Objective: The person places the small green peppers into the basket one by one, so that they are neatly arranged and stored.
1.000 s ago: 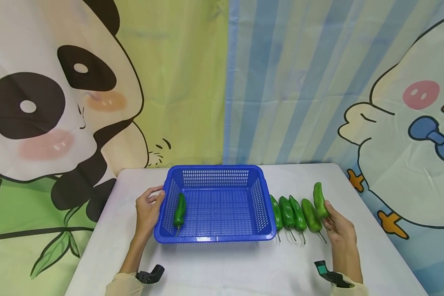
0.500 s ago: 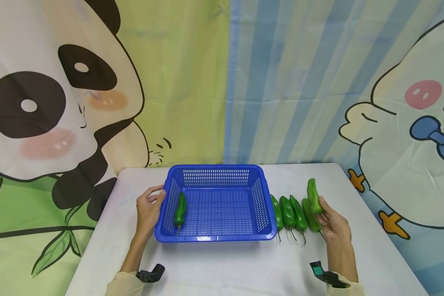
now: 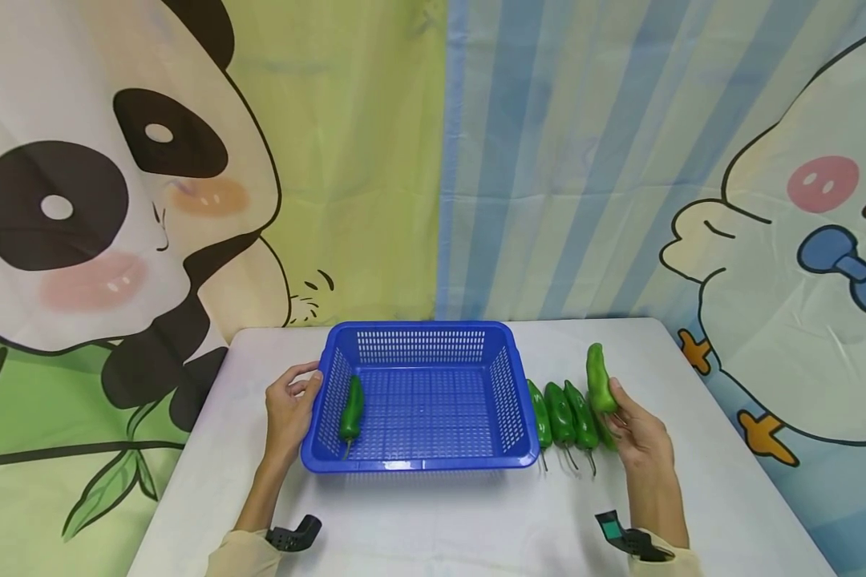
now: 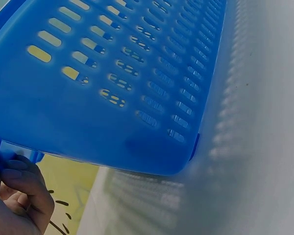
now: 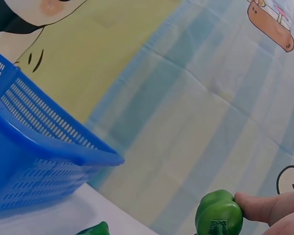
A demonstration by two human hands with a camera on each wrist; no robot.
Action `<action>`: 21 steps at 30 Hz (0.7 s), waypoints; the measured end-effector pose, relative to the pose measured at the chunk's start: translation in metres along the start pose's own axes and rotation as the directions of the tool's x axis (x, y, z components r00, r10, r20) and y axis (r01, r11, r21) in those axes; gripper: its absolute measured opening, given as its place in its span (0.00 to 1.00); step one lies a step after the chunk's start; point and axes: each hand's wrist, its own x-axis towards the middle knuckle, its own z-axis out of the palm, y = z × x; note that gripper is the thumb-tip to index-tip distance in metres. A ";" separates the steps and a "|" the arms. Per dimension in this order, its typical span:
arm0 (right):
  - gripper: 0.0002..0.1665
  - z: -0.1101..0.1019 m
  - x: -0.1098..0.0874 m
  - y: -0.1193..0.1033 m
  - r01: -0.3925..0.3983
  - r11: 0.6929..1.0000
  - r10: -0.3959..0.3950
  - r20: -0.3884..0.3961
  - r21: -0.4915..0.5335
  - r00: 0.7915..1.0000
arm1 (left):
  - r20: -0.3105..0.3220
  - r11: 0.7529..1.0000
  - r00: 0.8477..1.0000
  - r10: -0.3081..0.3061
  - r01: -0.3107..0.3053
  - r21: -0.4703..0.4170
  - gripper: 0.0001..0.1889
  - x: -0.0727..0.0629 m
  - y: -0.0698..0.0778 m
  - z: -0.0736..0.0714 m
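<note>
Toward the right side of the white bench [image 3: 433, 529], a light green pepper [image 3: 599, 377] is gripped between the thumb and fingers of the right hand [image 3: 642, 429], its tip directed to the far side. By the right wrist view, the thumb [image 5: 257, 206] is pressed against the pepper near its stem end. Just left of this hand, a row of green peppers [image 3: 560, 414] is laid out, with the stems of the three on the left turned to the near side; the leftmost is partly covered by the basket rim, and the rightmost is largely hidden behind the held pepper and the hand.

At the middle of the bench a blue basket [image 3: 422, 465] is placed, its left rim grasped by the curled fingers of the left hand [image 3: 290, 409]. Inside, near the left wall, a dark green pepper [image 3: 352, 409] is seen lying lengthwise, stem to the near side. Along the far side, a striped curtain [image 3: 520, 160] is hung, and a panda [image 3: 94, 296] is pictured at left.
</note>
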 end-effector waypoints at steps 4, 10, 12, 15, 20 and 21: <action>0.11 0.003 -0.002 0.002 0.004 1.000 -0.004 0.019 -0.019 1.000 | 0.004 1.000 1.000 -0.009 0.009 -0.002 0.19 0.000 -0.001 0.000; 0.11 0.009 -0.007 0.003 0.008 0.999 -0.006 0.051 -0.035 0.999 | 0.000 1.000 1.000 -0.009 0.009 -0.002 0.19 0.000 0.000 0.000; 0.11 0.012 -0.008 0.003 0.006 1.000 -0.004 0.064 -0.031 0.998 | -0.002 1.000 1.000 -0.009 0.009 -0.001 0.19 0.000 0.001 0.000; 0.12 0.014 -0.010 0.004 0.002 0.999 0.000 0.087 -0.032 0.996 | -0.001 1.000 1.000 -0.009 0.009 -0.002 0.19 0.000 0.000 0.000; 0.11 0.017 -0.014 0.007 -0.021 0.999 0.025 0.105 -0.039 0.994 | 0.001 1.000 1.000 -0.011 0.011 -0.008 0.19 0.000 -0.001 0.000; 0.11 0.017 -0.014 0.008 -0.024 0.999 0.028 0.109 -0.040 0.994 | 0.001 1.000 1.000 -0.011 0.011 -0.008 0.19 0.000 -0.001 0.000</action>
